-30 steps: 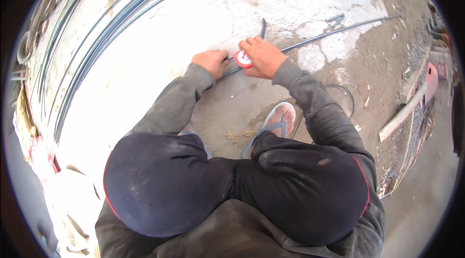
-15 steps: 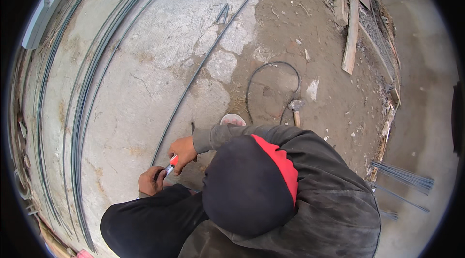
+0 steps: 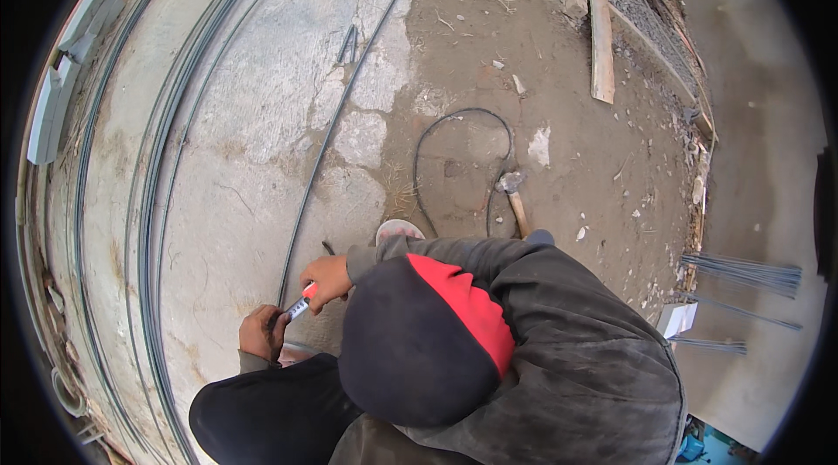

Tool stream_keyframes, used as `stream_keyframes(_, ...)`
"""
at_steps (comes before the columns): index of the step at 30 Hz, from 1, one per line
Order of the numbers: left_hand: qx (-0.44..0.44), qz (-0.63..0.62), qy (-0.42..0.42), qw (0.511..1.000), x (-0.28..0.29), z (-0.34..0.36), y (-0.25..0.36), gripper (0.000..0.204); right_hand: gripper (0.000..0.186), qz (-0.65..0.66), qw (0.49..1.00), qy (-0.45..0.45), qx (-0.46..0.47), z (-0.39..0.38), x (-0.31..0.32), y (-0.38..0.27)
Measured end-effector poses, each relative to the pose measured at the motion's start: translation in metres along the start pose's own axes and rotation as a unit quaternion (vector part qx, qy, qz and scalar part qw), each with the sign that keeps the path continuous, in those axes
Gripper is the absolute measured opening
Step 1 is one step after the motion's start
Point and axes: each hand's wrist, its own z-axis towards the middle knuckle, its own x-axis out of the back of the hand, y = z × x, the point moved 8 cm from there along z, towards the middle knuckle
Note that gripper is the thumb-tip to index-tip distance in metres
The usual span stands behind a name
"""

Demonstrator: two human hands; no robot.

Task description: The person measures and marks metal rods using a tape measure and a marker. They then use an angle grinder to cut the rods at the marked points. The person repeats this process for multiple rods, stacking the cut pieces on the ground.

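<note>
left hand (image 3: 262, 331) pins the near end of the long steel rod (image 3: 336, 120) on the concrete floor (image 3: 253, 142), right hand (image 3: 327, 280) closed on a red-and-white marker (image 3: 301, 303); rod may roll and skew the mark

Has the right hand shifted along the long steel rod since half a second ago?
No. The right hand sits at the same end of the long rod, beside the left hand.

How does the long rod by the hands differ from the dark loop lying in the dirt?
The long steel rod runs as one gentle sweep across the pale concrete, its near end by the hands. The dark loop doubles back on itself as an open arch on brown dirt, untouched, beside a hammer. Both are thin, dark and lie flat.
</note>
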Motion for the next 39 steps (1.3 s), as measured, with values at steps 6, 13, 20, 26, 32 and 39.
stream_keyframes(6,0.018,0.005,-0.046,0.999,0.032,0.01,0.005,0.017,0.044,0.057,0.997,0.03,0.037,-0.016,0.011,0.004)
stream_keyframes(13,0.057,-0.231,-0.048,0.97,-0.004,0.026,0.006,0.015,0.048,0.109,0.993,0.04,0.033,-0.011,0.005,0.007)
stream_keyframes(20,0.105,-0.207,-0.01,0.973,0.012,0.018,-0.025,0.019,0.049,0.095,0.958,0.243,0.115,-0.055,0.079,0.013)
stream_keyframes(26,0.13,-0.127,0.007,0.983,0.069,0.01,-0.063,0.032,0.066,-0.067,0.733,0.677,-0.016,-0.278,0.231,0.093)
stream_keyframes(32,0.122,-0.066,0.009,0.99,0.119,0.043,-0.074,0.033,0.07,-0.248,0.632,0.668,-0.305,-0.418,0.284,0.228)
stream_keyframes(39,0.12,0.004,-0.047,0.992,0.108,0.074,-0.058,0.033,0.074,-0.219,0.627,0.654,-0.362,-0.424,0.268,0.282)
